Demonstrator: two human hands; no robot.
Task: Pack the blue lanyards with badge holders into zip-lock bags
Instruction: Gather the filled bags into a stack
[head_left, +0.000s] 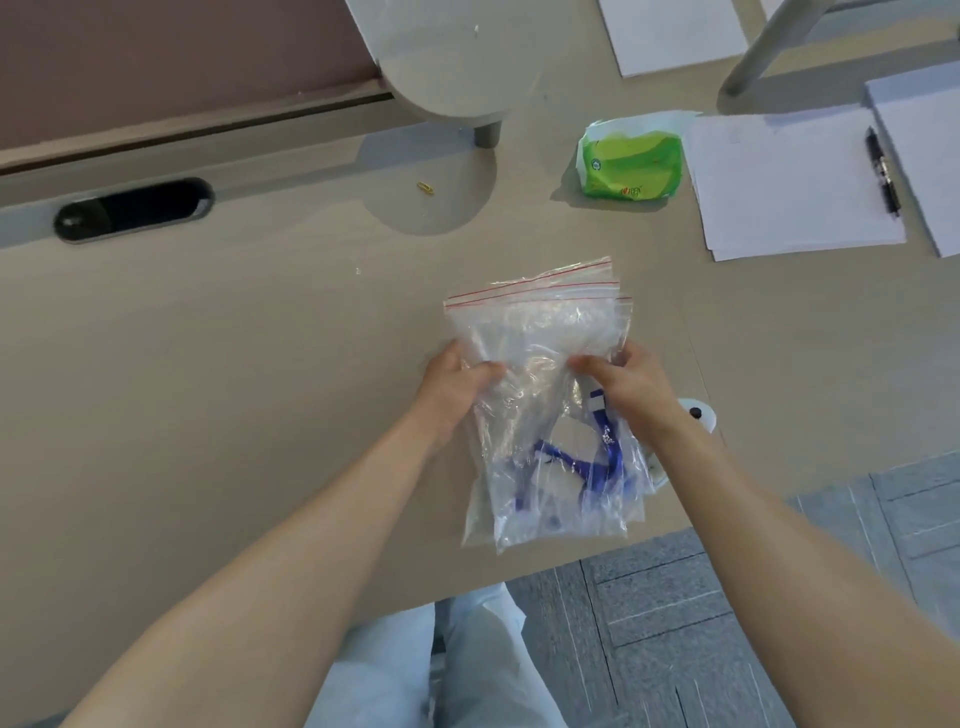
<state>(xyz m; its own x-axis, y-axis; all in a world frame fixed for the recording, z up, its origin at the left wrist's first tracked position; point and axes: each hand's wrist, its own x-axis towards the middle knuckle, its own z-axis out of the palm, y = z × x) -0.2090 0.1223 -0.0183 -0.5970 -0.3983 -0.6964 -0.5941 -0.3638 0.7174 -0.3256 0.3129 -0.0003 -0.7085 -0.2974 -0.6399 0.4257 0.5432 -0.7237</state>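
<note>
head view looks down on a stack of clear zip-lock bags held over the near edge of the table. several red seal lines fan out at the stack's far end, so more than one bag is there; the exact count cannot be told. the film is thin, glossy and wrinkled. inside the near half a blue lanyard lies looped and crumpled, a flat woven strap, with a pale badge holder among its coils.

left hand grips the stack's left edge about midway, thumb on top, fingers curled underneath out of sight. right hand pinches the right side at the same level, thumb and fingertips pressing the film from above. the lanyard sits nearer the person than both sets of fingers, closest to the right wrist; the bags' far half, beyond the fingers, holds nothing visible.

a small white object with a dark spot lies on the table just beside the right wrist, partly hidden. farther off sit a green soft pack, white paper sheets with a black pen on them, and a gold paper clip. a dark oval cable slot is cut into the matte beige tabletop at far left. grey carpet tiles show below the table edge.
</note>
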